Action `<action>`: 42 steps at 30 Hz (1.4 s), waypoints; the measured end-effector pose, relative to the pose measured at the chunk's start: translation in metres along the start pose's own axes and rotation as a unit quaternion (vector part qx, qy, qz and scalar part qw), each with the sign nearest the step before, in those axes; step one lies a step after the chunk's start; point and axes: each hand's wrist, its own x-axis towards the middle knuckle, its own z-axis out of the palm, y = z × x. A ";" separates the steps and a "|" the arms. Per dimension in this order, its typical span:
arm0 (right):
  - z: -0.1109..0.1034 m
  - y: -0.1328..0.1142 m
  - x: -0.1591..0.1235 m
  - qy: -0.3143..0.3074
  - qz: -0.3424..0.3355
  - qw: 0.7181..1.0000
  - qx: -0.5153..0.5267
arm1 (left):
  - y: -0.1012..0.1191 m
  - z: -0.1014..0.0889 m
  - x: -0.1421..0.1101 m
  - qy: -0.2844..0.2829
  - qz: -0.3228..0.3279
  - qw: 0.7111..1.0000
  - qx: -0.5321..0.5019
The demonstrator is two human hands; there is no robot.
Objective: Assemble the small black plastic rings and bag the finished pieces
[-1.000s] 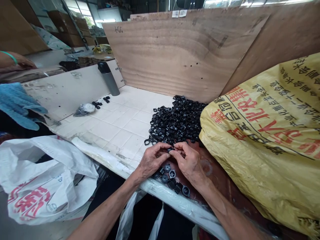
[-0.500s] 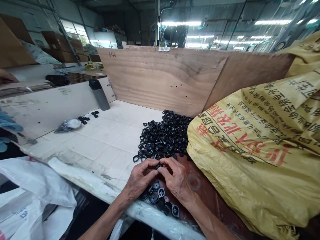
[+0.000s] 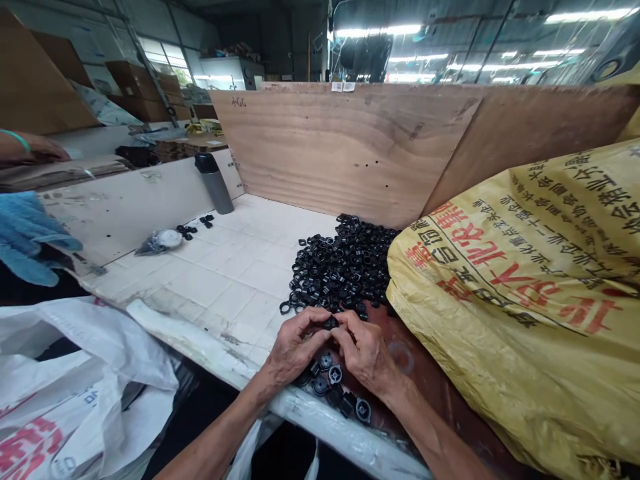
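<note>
Between the left hand point(image 3: 295, 343) and right hand point(image 3: 365, 350), pinched together at the fingertips, a small black ring point(image 3: 330, 323) looks light, stiff and best gripped by its rim.

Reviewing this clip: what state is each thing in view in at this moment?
Left hand: curled, fingertips on the small black part.
Right hand: curled, pinching the same part.
Small black part: held between both hands.
Heap of black rings: loose, piled against the yellow sack.
Yellow woven sack: bulging, lying on its side.
White plastic bag: crumpled.
Grey flask: upright, black lid on.
</note>
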 end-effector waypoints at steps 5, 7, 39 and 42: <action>0.002 0.002 0.000 0.005 0.027 0.997 -0.070 | -0.001 0.000 -0.001 0.000 -0.005 1.000 -0.016; 0.001 0.000 0.001 0.021 0.042 0.998 -0.034 | -0.001 0.001 -0.001 0.002 -0.013 1.000 -0.021; 0.002 -0.012 0.003 0.037 0.084 0.995 0.043 | 0.003 0.001 -0.001 0.009 0.053 0.996 0.068; 0.005 -0.013 0.002 0.053 0.073 0.994 0.060 | 0.001 0.000 -0.002 0.002 0.054 0.996 0.066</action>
